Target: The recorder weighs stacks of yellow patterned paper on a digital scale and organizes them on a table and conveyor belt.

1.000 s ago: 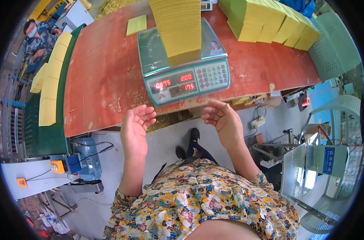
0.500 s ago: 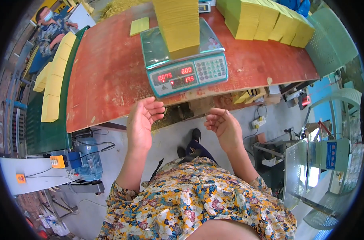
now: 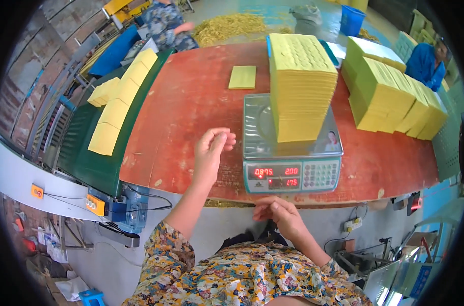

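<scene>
My left hand point(image 3: 211, 153) is over the red tabletop point(image 3: 186, 112), left of a digital counting scale point(image 3: 255, 153). Its fingers are curled in against the thumb with nothing in them. Just below the scale's front edge is my right hand point(image 3: 283, 217), fingers bent and closed, also holding nothing visible. On the scale's metal platter stands a tall stack of yellow paper sheets point(image 3: 300, 97), its top faces bumpy. Red digits glow on the display. A small flat yellow pad of sheets point(image 3: 242, 77) lies on the table behind my left hand.
More yellow stacks point(image 3: 390, 97) stand at the table's right. Yellow blocks point(image 3: 109, 122) line a green conveyor point(image 3: 81, 145) on the left. A person in camouflage point(image 3: 163, 25) is at the back left, another in blue point(image 3: 425, 64) at the far right. Yellow scraps point(image 3: 229, 29) heap on the floor.
The view has tilted up and leftward, so the scale sits lower and farther right. My left hand has moved forward over the table. Both hands' fingers have drawn in; the stack stays on the scale.
</scene>
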`<state>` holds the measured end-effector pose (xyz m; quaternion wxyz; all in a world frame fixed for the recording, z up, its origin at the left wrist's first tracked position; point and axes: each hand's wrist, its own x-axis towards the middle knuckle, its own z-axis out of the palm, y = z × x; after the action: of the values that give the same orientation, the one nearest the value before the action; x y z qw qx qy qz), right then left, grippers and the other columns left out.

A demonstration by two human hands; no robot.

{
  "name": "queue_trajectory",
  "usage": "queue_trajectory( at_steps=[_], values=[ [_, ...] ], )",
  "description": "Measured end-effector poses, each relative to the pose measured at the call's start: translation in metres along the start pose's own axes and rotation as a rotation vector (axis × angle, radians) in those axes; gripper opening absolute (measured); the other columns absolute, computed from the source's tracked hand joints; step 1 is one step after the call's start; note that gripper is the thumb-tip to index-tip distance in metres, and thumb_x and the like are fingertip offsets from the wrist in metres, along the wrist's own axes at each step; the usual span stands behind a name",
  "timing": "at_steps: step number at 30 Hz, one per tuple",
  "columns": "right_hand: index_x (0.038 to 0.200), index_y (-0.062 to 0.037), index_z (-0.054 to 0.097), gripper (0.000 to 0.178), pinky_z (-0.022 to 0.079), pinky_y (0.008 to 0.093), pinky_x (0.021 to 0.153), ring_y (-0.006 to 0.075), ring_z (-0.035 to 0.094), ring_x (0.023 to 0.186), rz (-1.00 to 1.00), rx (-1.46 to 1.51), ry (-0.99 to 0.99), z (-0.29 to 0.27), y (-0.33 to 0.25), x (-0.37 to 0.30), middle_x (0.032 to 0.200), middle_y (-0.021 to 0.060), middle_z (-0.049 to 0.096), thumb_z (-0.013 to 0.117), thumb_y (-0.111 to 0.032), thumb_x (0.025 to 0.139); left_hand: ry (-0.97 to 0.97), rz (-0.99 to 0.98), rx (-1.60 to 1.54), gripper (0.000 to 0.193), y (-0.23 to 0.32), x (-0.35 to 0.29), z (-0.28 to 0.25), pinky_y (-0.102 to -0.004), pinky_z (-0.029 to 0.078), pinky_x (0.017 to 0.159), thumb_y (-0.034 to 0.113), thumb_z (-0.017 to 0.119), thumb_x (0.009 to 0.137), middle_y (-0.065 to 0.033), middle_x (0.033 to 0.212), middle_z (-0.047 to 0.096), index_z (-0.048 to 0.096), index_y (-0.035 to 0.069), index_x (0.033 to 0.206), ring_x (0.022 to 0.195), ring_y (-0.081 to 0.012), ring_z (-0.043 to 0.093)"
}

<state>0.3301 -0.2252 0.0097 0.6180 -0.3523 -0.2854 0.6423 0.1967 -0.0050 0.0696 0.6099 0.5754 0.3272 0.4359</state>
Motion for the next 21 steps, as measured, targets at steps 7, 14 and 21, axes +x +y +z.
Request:
queue_trajectory(
  at_steps=[7, 14, 21],
  values=[
    [0.125, 0.0023, 0.057, 0.034, 0.049, 0.0321, 0.09, 0.0179, 0.063, 0.099, 0.109, -0.238, -0.198, 0.015, -0.023, 0.057, 0.111, 0.0095, 0.064, 0.049, -0.022, 0.102, -0.035, 0.425, 0.915, 0.011, -0.059, 0.135, -0.037, -0.0346, 0.052, 0.074, 0.01, 0.062, 0.087, -0.0114, 0.093, 0.067, 0.064, 0.002, 0.094, 0.084, -0.0241, 0.065],
    [0.124, 0.0033, 0.058, 0.043, 0.046, 0.0361, 0.095, 0.0215, 0.063, 0.104, 0.032, -0.252, 0.194, 0.045, -0.022, 0.059, 0.11, 0.012, 0.065, 0.056, -0.029, 0.096, -0.262, 0.86, 1.232, 0.008, -0.144, 0.298, -0.056, -0.0431, 0.052, 0.077, 0.005, 0.062, 0.08, -0.0137, 0.093, 0.061, 0.059, 0.003, 0.087, 0.092, -0.031, 0.06],
    [0.123, 0.0055, 0.057, 0.043, 0.048, 0.0348, 0.092, 0.0225, 0.064, 0.102, -0.143, -0.103, 0.486, 0.075, 0.009, 0.069, 0.109, 0.0121, 0.065, 0.057, -0.027, 0.096, -0.455, 0.87, 1.476, 0.005, -0.171, 0.356, -0.038, -0.0408, 0.056, 0.074, 0.005, 0.058, 0.08, -0.0133, 0.091, 0.06, 0.058, 0.004, 0.086, 0.091, -0.0303, 0.062]
  ],
)
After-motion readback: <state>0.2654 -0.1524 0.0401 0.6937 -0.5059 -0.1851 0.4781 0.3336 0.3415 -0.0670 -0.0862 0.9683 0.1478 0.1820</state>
